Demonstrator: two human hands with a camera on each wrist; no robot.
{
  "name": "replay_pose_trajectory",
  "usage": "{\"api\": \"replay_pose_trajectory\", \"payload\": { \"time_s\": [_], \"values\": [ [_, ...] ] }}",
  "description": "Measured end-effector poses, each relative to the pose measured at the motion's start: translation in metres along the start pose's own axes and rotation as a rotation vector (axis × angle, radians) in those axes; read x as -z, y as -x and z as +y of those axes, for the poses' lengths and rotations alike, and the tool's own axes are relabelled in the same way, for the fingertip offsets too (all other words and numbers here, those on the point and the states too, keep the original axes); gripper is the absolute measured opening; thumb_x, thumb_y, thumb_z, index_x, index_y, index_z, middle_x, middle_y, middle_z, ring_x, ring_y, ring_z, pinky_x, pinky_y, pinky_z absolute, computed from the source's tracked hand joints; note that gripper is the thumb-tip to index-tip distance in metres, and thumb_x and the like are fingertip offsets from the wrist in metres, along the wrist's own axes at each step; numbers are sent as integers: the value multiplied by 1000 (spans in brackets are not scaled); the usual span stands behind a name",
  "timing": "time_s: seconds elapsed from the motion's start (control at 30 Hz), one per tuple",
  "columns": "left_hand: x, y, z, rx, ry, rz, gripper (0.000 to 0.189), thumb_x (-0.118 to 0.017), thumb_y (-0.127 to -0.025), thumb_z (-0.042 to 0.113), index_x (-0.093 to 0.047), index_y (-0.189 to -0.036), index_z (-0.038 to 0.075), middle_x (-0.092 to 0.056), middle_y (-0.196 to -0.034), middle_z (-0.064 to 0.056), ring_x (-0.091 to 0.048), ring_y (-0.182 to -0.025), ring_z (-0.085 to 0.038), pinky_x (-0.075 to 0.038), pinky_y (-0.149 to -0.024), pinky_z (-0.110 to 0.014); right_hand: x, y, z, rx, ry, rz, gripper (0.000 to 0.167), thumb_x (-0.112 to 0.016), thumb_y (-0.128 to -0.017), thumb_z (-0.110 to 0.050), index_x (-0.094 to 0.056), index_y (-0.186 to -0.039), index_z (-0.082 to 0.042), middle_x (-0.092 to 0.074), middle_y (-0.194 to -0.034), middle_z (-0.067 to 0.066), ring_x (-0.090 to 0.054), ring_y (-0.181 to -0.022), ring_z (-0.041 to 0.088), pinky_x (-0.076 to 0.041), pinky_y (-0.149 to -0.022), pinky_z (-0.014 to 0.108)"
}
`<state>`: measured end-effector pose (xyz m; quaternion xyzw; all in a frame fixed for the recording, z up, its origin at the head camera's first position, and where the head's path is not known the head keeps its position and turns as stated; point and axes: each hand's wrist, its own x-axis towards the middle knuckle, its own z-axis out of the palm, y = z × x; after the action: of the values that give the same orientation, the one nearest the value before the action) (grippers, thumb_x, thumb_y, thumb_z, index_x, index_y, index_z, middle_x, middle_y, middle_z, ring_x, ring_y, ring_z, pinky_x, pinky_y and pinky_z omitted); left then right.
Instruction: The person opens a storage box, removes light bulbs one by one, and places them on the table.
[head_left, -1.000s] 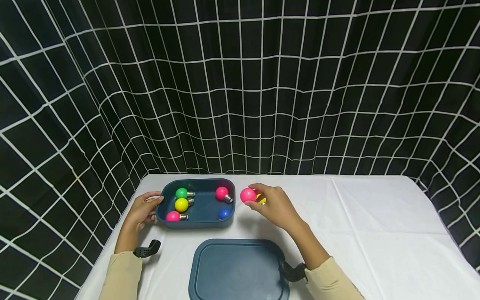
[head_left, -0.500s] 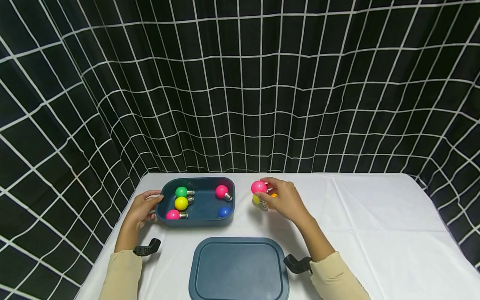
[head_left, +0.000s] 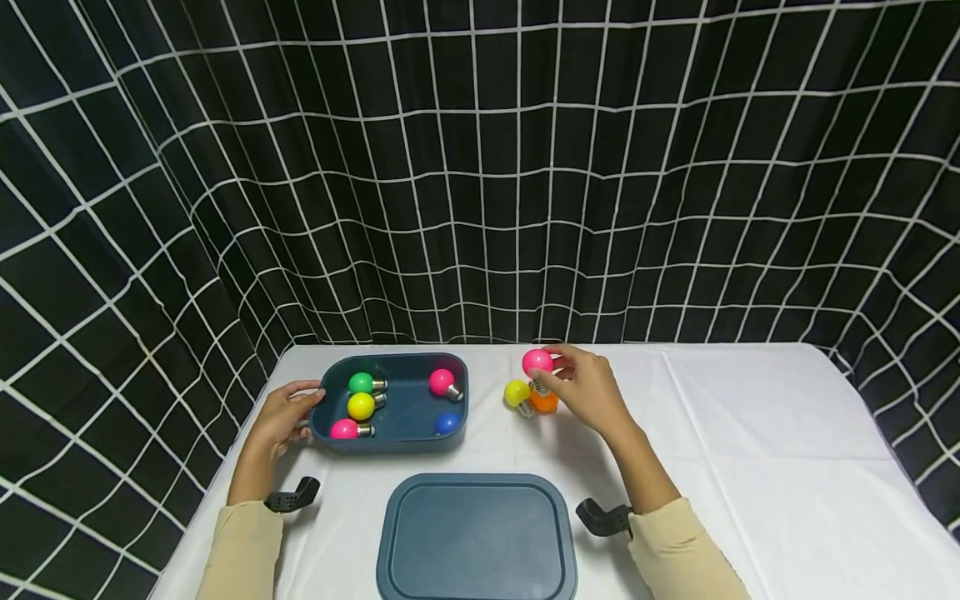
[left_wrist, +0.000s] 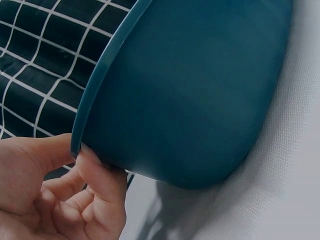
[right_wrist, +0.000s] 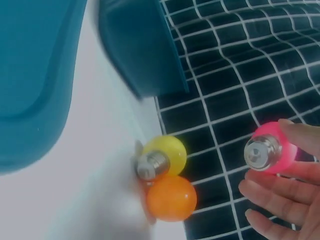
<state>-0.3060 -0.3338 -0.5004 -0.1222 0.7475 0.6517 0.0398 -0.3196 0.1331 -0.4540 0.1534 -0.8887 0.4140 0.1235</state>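
My right hand (head_left: 588,385) pinches a pink light bulb (head_left: 537,362) by its round glass, above the table. In the right wrist view the bulb's metal screw base (right_wrist: 261,152) faces the camera. Just below it, a yellow bulb (head_left: 517,392) and an orange bulb (head_left: 545,401) lie side by side on the cloth. My left hand (head_left: 283,414) grips the left rim of a dark blue-grey box (head_left: 405,444) between thumb and fingers. Inside the box are a green bulb (head_left: 361,382), a yellow bulb (head_left: 361,406), two pink bulbs (head_left: 441,382) and a blue bulb (head_left: 447,423).
A flat blue-grey lid (head_left: 477,533) lies in front of the box, near the person. White cloth (head_left: 750,467) covers the table. A black curtain with a white grid (head_left: 570,208) hangs along the back and sides.
My right hand has carried the pink bulb right and away from the box, uncovering the yellow and orange bulbs on the cloth. My left hand has kept its grip on the box.
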Motion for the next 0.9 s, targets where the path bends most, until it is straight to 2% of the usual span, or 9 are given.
{"api": "replay_pose_trajectory", "payload": {
  "time_s": [0.5, 0.73, 0.9],
  "values": [
    [0, 3, 1, 1, 1, 0, 49, -63, -102, 19, -46, -143, -3, -70, -87, 3, -59, -60, -7, -51, -48, -19, 6, -4, 25, -88, -5, 55, 43, -77, -92, -23, -67, -126, 2, -74, -103, 20, -73, -87, 32, -59, -79, 44],
    [0, 4, 1, 3, -1, 8, 48, -63, -102, 20, -47, -142, -2, -69, -86, 2, -58, -59, -7, -50, -48, -19, 5, -4, 38, -137, -39, 151, 37, -76, -90, -19, -65, -120, 2, -74, -96, 22, -73, -83, 34, -55, -70, 34],
    [0, 3, 1, 4, -10, 8, 47, -63, -102, 20, -48, -141, -2, -69, -86, 2, -58, -60, -7, -50, -48, -19, 0, -3, 52, -171, -7, 170, 35, -76, -91, -22, -69, -118, 0, -75, -94, 20, -72, -84, 31, -51, -69, 32]
  ]
}}
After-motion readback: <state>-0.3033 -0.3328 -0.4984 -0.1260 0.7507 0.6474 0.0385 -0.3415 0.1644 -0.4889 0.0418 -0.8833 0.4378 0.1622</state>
